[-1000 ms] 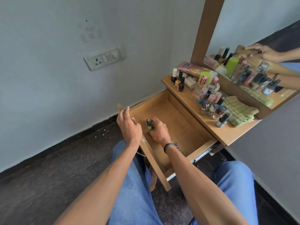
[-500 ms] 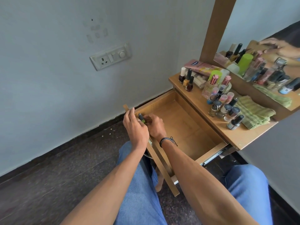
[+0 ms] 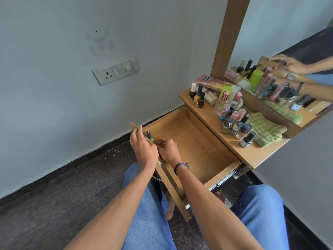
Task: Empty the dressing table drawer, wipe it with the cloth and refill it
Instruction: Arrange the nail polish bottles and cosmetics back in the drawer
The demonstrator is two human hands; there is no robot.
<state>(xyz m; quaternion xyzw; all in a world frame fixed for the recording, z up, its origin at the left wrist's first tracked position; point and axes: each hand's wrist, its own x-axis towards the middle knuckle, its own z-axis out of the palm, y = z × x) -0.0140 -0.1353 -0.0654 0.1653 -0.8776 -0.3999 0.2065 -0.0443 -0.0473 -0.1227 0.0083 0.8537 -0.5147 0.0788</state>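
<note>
Wooden and standing wide open, the drawer [image 3: 194, 147] showed a bare floor in the head view. At its front left corner the right hand [image 3: 168, 150] gripped a green nail polish bottle [image 3: 150, 136] with a black cap, fingers curled round its lower end and the cap pointing toward the wall. The left hand [image 3: 144, 150] rested just beside it on the top edge of the drawer front, fingers nearly straight, gripping nothing that could be seen. On the counter [image 3: 252, 154] a folded green cloth [image 3: 264, 129] lay near the right end, just beside a crowd of small bottles [image 3: 234, 123] standing upright toward the front edge.
</note>
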